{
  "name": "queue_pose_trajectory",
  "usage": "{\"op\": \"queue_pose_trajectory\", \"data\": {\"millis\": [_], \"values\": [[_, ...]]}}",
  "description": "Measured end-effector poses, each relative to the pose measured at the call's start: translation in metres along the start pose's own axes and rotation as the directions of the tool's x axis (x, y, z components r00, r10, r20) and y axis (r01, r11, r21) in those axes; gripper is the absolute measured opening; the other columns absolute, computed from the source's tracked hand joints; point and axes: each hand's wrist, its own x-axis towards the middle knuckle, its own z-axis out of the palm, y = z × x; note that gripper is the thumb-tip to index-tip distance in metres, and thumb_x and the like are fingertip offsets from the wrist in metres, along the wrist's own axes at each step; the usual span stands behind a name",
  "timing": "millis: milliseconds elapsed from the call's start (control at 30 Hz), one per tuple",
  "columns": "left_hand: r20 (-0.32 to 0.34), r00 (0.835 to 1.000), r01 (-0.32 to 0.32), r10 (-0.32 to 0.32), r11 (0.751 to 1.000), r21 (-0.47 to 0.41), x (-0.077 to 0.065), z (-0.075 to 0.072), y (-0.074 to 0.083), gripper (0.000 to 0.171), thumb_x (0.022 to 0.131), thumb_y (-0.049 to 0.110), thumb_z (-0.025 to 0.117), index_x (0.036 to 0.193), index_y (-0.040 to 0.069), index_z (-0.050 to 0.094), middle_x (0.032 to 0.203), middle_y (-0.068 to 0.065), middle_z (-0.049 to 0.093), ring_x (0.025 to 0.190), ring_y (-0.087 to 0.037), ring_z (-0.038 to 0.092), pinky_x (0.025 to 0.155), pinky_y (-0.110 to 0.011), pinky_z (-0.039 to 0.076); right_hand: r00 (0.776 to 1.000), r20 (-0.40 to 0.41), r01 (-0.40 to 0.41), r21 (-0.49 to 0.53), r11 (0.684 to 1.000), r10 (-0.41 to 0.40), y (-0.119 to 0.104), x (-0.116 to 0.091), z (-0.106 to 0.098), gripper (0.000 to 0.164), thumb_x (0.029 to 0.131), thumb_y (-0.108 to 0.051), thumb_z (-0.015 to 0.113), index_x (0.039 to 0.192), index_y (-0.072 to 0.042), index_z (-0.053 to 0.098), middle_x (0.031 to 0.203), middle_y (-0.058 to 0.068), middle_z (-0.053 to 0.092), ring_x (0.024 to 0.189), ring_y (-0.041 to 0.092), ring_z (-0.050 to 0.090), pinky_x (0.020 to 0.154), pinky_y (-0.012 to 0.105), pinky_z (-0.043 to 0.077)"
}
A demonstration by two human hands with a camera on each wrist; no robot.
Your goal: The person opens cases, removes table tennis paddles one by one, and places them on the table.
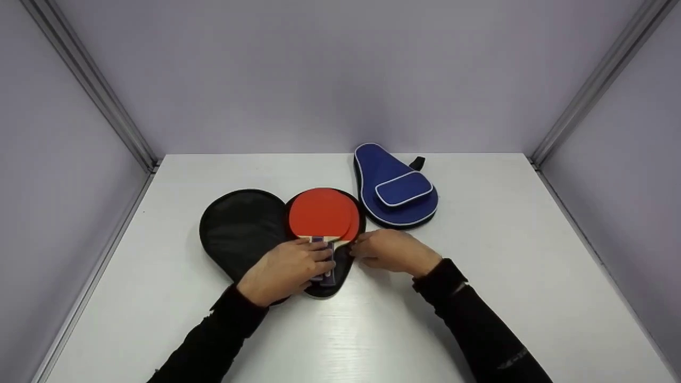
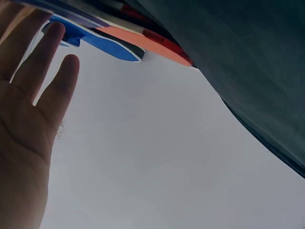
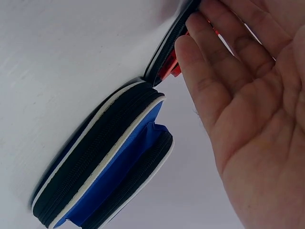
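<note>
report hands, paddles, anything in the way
Left hand over paddle handles; right hand at edge of open black case. Two red paddles inside. Blue case alongside, apparently not blocking.

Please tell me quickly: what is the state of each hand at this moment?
Left hand: open, resting over the paddle handles.
Right hand: at the edge of the black case; whether it pinches anything cannot be told.

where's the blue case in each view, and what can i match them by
Head: the blue case lies right of centre, beyond the right hand.
Left wrist: upper left, the blue case partly hidden behind fingers.
Right wrist: the blue case is large, lower left.
Shared landmark: red paddle rubber, at the top in the left wrist view, a small patch in the right.
</note>
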Motion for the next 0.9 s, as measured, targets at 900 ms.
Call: {"op": "queue_pose_trajectory", "data": {"millis": [900], "values": [[-0.082,0.968,0.248,-0.239,0.958,0.141,-0.003,-0.020,-0.001,0.042,0.103,0.000,0.085,0.145,0.006,0.081,0.155,-0.010,0.080,0.145,-0.023,0.079,0.107,-0.032,0.070,0.999,-0.008,-0.040,-0.021,0.999,0.040,-0.003,0.000,-0.001,0.017,0.103,-0.008,0.087,0.118,-0.015,0.089,0.123,0.001,0.089,0.115,0.019,0.085,0.100,0.036,0.071]]}}
